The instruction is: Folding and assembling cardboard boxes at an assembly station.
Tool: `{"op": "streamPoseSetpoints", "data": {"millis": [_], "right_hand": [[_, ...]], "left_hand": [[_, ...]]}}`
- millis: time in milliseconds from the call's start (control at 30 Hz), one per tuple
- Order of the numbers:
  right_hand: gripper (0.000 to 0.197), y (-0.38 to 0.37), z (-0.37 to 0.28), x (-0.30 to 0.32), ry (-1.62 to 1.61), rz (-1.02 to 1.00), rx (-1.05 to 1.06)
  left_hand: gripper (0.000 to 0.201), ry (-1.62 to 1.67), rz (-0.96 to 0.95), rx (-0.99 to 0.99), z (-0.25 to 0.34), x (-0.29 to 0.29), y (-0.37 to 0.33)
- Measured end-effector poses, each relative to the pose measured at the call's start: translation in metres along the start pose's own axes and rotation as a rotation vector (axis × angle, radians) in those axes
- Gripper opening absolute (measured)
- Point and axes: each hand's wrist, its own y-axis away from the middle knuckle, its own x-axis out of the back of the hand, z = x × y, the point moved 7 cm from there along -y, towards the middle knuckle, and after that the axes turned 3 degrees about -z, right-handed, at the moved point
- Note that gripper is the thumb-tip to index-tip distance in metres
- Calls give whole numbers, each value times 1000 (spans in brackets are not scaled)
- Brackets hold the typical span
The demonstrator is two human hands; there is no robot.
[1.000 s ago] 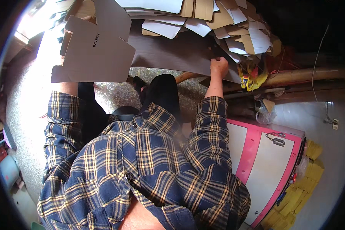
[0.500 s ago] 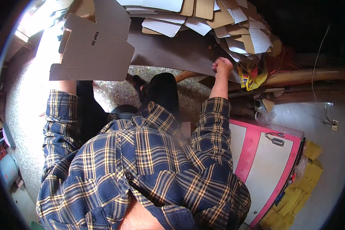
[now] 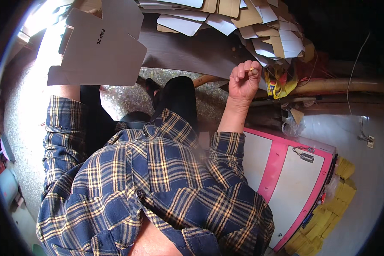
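Observation:
A flat die-cut cardboard piece, grey-white with notched edges, stands up at the left. Behind it my left hand is mostly hidden, with only the wrist showing below its lower edge; the hand holds this piece. My right hand is raised in front of the table edge, palm toward me and fingers curled in. Between its thumb and fingertips sits a tiny yellowish-brown bit, too small to name. This hand is apart from the cardboard.
Stacked flat cardboard pieces lie along the far side of the dark table. A yellow packet hangs by the table's right end, near wooden poles. At the right stand a pink-and-white cabinet with a padlock and yellow bundles.
My right hand has come back toward me from the table edge and turned palm up, with the tiny bit now visible. The cardboard in my left hand has shifted slightly left.

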Motion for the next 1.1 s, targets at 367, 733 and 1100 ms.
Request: {"op": "streamPoseSetpoints", "data": {"millis": [367, 733, 1100], "right_hand": [[8, 21, 38, -215, -279, -549, -114], [20, 53, 59, -337, -877, -939, -88], [18, 57, 70, -338, -459, -975, -47]], "left_hand": [[14, 174, 47, -131, 3, 5, 6], [38, -308, 347, -544, 65, 19, 28], [50, 448, 225, -91, 33, 19, 5]]}}
